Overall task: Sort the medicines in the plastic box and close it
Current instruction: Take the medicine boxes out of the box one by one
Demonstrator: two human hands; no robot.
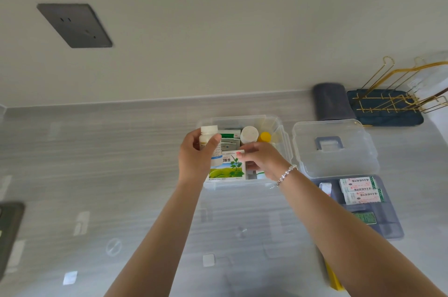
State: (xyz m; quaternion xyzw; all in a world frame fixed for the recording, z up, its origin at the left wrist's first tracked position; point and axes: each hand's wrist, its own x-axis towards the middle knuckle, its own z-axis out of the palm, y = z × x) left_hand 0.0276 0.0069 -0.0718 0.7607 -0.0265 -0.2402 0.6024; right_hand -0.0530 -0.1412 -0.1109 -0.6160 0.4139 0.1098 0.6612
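Note:
A clear plastic box [284, 138] stands open on the counter with medicines inside: a white-capped bottle [249, 134], a yellow-capped bottle [264, 136] and green-and-white packets [229, 138]. My left hand [196, 157] grips a white pill bottle [209, 138] above the box's left side. My right hand [263, 159] pinches the top edge of a white carton with a green plant picture [226, 170], which stands at the front of the box. The box's clear lid [334, 149] lies to the right of the box.
A grey divided tray [388, 226] holding flat medicine boxes [358, 190] lies at the right, below the lid. A gold wire rack [397, 100] on a dark mat and a dark roll [331, 101] stand at the back right. A yellow item [333, 277] shows beside my right forearm.

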